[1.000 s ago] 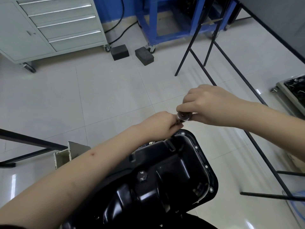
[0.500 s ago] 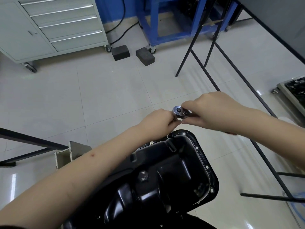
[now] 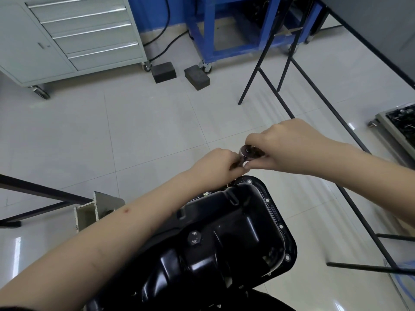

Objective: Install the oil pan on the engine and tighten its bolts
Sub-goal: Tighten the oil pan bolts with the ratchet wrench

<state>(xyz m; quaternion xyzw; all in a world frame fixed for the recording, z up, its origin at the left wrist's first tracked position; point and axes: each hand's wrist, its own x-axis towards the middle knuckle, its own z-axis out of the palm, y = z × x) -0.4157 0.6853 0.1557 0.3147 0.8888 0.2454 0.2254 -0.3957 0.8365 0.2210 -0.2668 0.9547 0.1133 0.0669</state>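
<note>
above floor tiles [image 3: 134, 135], hands [image 3: 253, 158] hover beyond oil pan [image 3: 235, 232].

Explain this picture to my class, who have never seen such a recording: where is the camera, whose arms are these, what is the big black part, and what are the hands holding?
The camera sits on a person's head and looks forward and down, so the two bare arms reaching in are that person's own. No robot is involved.

The large glossy black pressed-metal oil pan sits low in the picture, with a row of small bolt holes along its rim and a hexagonal drain plug on its side. What it rests on is hidden.

At the pan's far corner the right hand grips a round-headed silver ratchet wrench. The left hand pinches the part just under the wrench head, likely its socket, though fingers hide it.

Behind, on the pale tiled floor, stand a grey drawer cabinet on wheels, a blue metal frame and two dark blocks.
</note>
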